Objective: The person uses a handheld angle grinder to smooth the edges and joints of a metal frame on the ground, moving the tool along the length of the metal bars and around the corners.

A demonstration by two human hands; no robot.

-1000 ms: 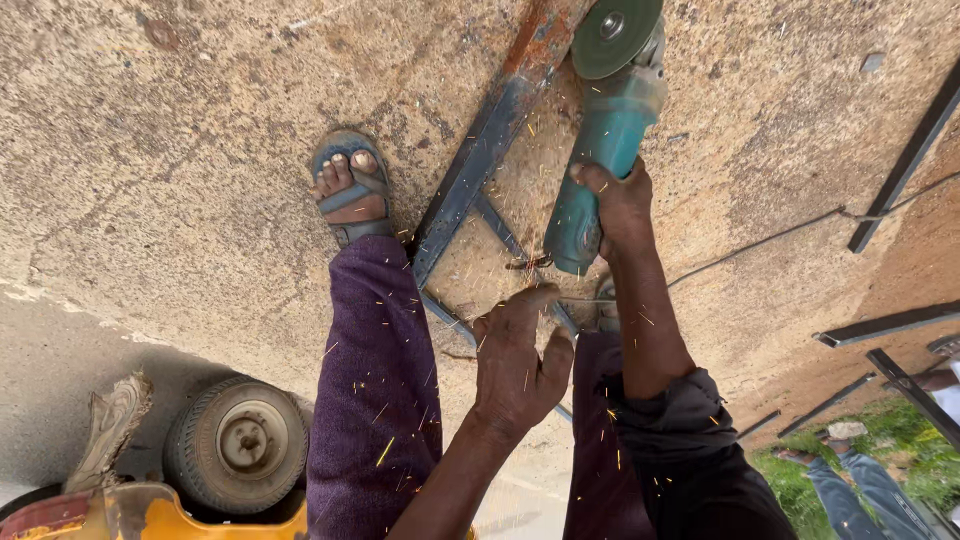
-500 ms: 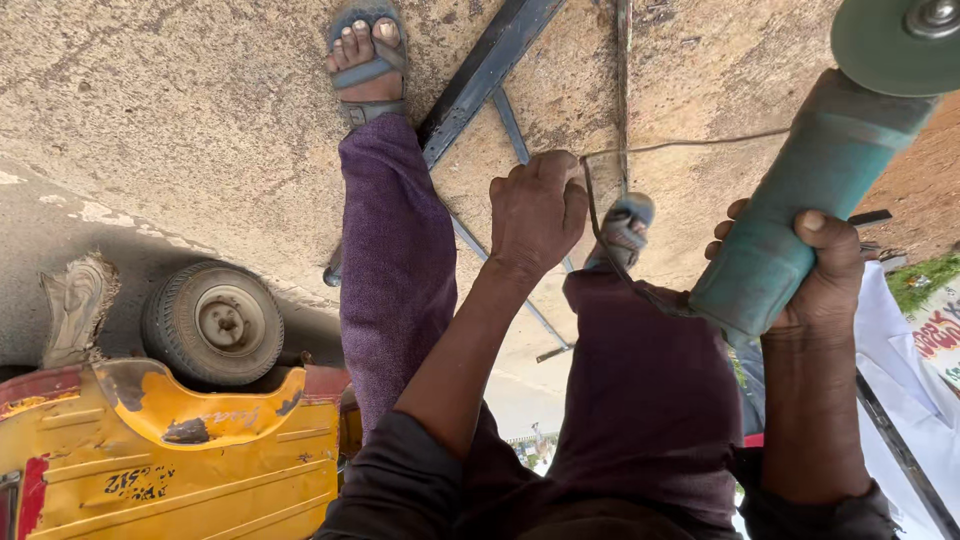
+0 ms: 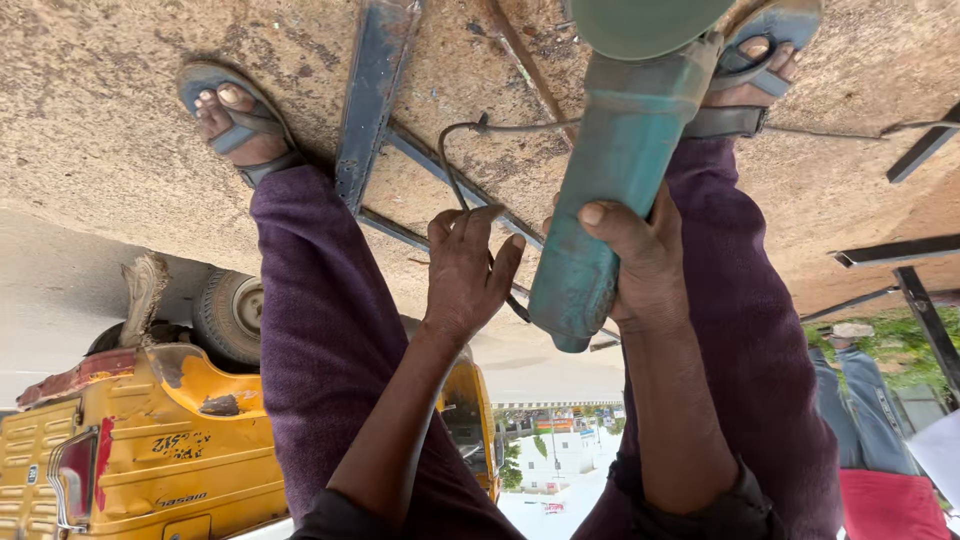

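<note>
My right hand (image 3: 650, 270) grips the teal body of an angle grinder (image 3: 610, 180), whose green disc guard (image 3: 640, 20) points at the ground near my right sandalled foot (image 3: 760, 60). My left hand (image 3: 465, 275) hangs with its fingers spread beside the grinder's dark cord (image 3: 450, 140), just over a blue-grey metal frame (image 3: 370, 100) lying on the sandy ground. I cannot tell whether a finger touches the cord. My left foot (image 3: 235, 120) stands next to the frame. The whole view is upside down, seen between my purple trouser legs.
A yellow three-wheeled vehicle (image 3: 150, 450) with a small tyre (image 3: 230, 315) stands behind me on the left. Dark metal bars (image 3: 900, 250) lie on the ground at the right. Another person in jeans (image 3: 860, 390) stands far right.
The grinder has swung from the right edge toward the middle, between my legs. My left hand has lifted off the metal frame and spread its fingers. The view has tilted further back.
</note>
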